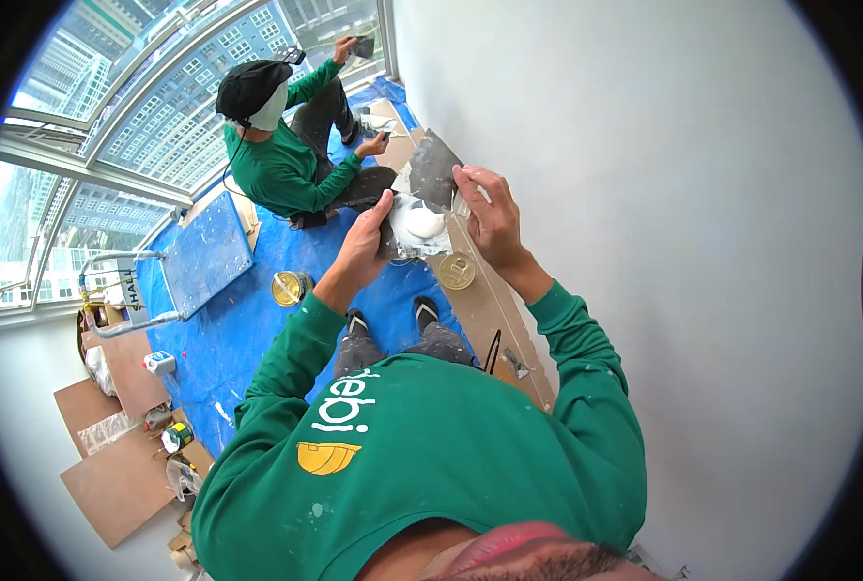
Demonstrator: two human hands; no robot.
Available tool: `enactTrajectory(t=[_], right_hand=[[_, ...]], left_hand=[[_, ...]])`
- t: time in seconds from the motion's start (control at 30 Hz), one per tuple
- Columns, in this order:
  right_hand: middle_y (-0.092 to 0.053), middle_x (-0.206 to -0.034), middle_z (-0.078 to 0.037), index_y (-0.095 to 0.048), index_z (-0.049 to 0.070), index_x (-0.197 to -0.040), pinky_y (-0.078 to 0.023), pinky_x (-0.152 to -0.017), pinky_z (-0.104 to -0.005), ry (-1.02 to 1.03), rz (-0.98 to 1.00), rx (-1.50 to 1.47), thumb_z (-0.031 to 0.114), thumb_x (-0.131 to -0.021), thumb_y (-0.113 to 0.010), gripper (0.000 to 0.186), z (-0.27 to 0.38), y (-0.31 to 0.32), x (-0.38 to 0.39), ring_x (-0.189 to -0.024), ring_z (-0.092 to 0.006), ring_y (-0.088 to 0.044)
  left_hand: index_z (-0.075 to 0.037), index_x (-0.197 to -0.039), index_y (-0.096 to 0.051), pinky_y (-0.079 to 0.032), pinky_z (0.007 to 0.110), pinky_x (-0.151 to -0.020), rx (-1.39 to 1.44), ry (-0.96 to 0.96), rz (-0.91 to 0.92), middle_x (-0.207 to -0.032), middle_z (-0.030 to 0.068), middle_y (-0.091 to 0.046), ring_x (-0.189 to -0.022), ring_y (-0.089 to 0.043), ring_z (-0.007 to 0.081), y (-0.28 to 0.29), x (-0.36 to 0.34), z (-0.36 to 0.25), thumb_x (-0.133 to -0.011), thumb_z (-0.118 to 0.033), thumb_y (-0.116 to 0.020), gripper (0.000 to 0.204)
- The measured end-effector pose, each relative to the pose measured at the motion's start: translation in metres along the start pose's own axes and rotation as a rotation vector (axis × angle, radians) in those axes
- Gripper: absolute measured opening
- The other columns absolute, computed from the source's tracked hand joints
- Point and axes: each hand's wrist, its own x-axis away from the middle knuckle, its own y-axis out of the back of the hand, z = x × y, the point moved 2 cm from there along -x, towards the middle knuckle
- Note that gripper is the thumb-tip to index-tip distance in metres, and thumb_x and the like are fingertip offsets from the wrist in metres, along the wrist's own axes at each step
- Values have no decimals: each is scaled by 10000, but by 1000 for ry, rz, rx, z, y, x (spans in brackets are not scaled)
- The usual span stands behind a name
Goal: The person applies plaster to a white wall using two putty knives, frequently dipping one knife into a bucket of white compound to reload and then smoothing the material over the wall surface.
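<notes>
Our left hand point(362, 242) grips a flat, white-smeared plate point(405, 244) by its edge; right hand point(492, 215) pinches a grey metal blade point(433, 167) beyond it. Likely light, stiff; best edge-held.

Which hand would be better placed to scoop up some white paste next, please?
Probably the right hand, which appears to hold the grey scraper close to the white paste; the left hand is occupied gripping the plate beneath it.

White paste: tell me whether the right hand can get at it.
Probably yes; the right hand, gripping a grey scraper blade, is just beside the white paste, which lies uncovered.
</notes>
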Motion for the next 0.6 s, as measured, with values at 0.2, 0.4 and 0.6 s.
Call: enactTrajectory(t=[0.2,0.4,0.6], right_hand=[[-608,-1149,-113,-661,30,-1315,-586,-853,-393,-95,-55,148,-113,-773,-626,562,10,-14,3,-1070,-309,-628],[-620,-1091,-139,-676,-23,-1231,-596,-787,-333,-239,-241,255,-48,-930,-616,308,28,-26,1,-955,-254,-681],[-605,-814,-45,-645,-47,-924,-553,-665,-281,-789,-679,-363,166,-1046,-577,254,83,-54,-11,-700,-117,-629]], left_hand=[[-10,-1173,-627,-586,336,-875,112,-145,95,-1116,85,-714,-987,-708,169,-23,0,-17,-1044,-440,-556,455],[-21,-1194,-627,-583,326,-876,66,-191,126,-1125,69,-707,-990,-700,155,-18,6,-66,-1048,-416,-562,427],[-59,-1382,-546,-524,322,-980,27,-216,233,-1329,61,-615,-1143,-629,160,0,-13,-100,-1057,-407,-542,476]])
